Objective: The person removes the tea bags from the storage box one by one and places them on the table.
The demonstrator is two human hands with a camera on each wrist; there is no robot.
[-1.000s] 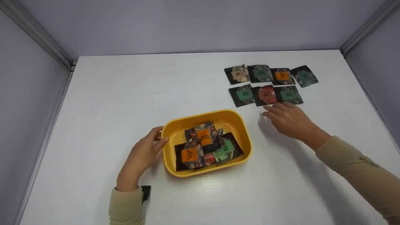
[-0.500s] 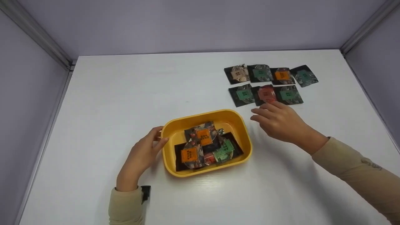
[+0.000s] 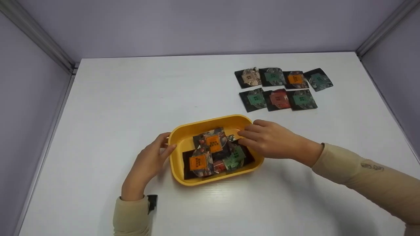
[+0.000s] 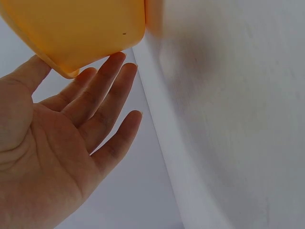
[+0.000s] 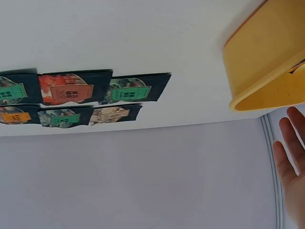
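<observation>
Altogether, seven packets point(image 3: 279, 99) outside one tub point(image 3: 178, 164), left hand point(image 3: 148, 160), right hand point(image 3: 270, 139).

White table point(image 3: 131, 98): yellow tub point(image 3: 197, 127), seven sachets point(image 3: 279, 99).

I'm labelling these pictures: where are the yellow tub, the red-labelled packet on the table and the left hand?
Yellow tub point(image 3: 197, 128), head view: inner far wall.
Red-labelled packet point(image 3: 279, 98), head view: its label.
Left hand point(image 3: 147, 160), head view: its back.
</observation>
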